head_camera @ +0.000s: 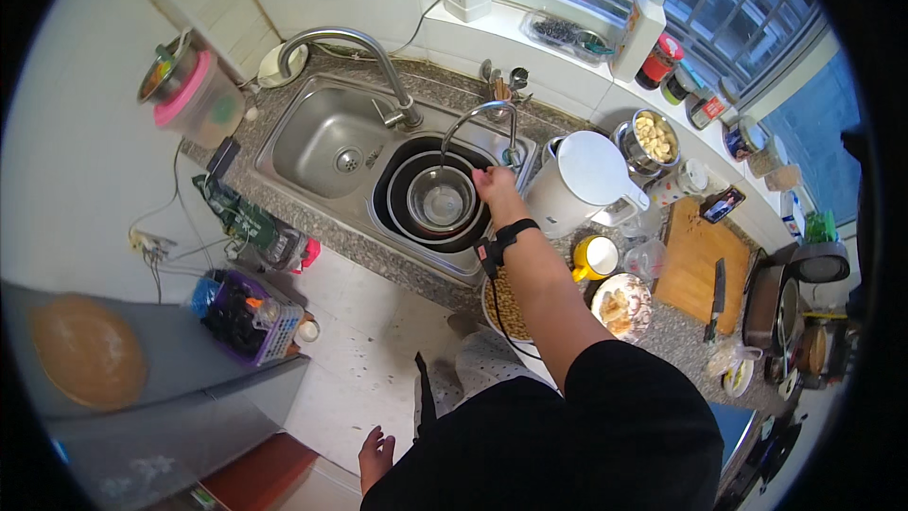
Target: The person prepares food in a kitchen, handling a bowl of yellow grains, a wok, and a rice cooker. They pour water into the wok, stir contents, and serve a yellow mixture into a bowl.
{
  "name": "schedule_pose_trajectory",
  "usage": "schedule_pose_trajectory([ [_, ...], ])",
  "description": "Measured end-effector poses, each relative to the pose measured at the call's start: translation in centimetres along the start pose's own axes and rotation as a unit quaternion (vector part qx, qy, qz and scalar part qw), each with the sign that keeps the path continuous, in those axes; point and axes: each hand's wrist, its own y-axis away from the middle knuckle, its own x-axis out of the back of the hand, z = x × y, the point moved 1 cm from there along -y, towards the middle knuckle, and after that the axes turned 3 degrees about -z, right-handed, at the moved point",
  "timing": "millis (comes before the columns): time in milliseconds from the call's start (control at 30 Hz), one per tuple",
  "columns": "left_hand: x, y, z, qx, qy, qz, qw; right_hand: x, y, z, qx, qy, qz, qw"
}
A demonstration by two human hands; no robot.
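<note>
My right hand (494, 188) reaches over the right basin, beside the rim of a steel bowl (441, 200). Its fingers are partly hidden, so I cannot tell whether they grip anything. Around that bowl are a larger bowl (401, 216) and a dark basin (381, 188), nested in the sink. A slim curved faucet (477, 111) ends above the steel bowl, which seems to hold clear water. Low in the view, my left hand (376, 455) hangs by my side over the floor, fingers apart and holding nothing.
A white kettle-like jug (592, 174) stands right of the sink, near a yellow mug (596, 257). Soybeans (505, 301) fill a bowl beneath my forearm. A knife (718, 298) lies on a wooden cutting board (684, 262). The tall faucet (376, 50) arches by the left basin (319, 135).
</note>
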Motion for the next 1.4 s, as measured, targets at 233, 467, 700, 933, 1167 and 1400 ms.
schedule_pose_trajectory([
  [233,5.6,-15.8,16.5,-0.130,-0.142,-0.146,0.970,-1.4,0.8,-6.9,-0.011,-0.186,0.008,0.982],
  [467,1.2,-34.6,33.1,-0.198,-0.092,-0.361,0.907,-2.8,11.7,-0.1,0.052,0.164,-0.204,0.964],
  [700,-13.3,-49.8,40.2,-0.137,-0.278,-0.302,0.902,2.7,31.7,6.6,0.099,0.456,-0.105,0.878],
  [933,-16.2,-50.6,40.5,-0.060,-0.228,-0.233,0.943,10.1,43.2,10.5,0.131,0.415,0.167,0.885],
  [1167,-16.2,-51.7,40.5,-0.037,-0.245,-0.303,0.920,12.9,45.5,13.9,0.134,0.381,0.221,0.888],
  [1400,-15.0,-49.7,39.3,-0.092,-0.054,-0.337,0.935,14.8,47.0,13.9,0.144,0.433,0.223,0.861],
])
